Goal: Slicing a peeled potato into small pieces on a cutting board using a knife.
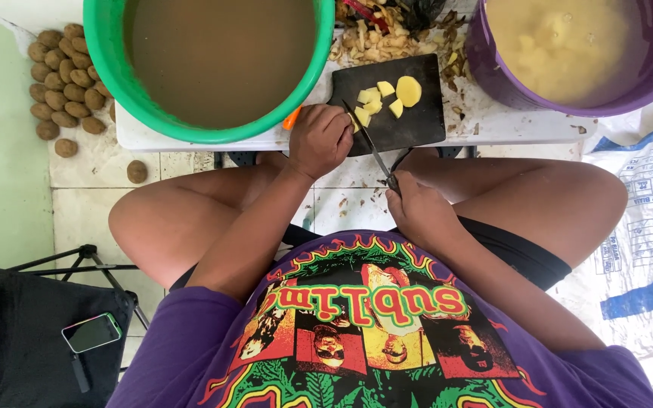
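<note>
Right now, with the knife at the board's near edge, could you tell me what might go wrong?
The left hand rests right beside the knife blade, so a slip could nick its fingers. The black cutting board sticks out past the white table edge and might tip. Potato pieces near that edge could fall to the floor.

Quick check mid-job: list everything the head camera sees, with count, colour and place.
Cutting board: one, black, table edge, centre.
Potato pieces: several, pale yellow, on the board.
Knife: one, dark, in the right hand.
Green tub: one, murky water, top left.
Purple tub: one, cut potato in water, top right.
Peelings: heap, brown, behind the board.
Whole potatoes: many, brown, floor left.
Phone: one, on a dark chair, lower left.
Left hand: on the board's left edge.
Right hand: grips the knife.
</note>
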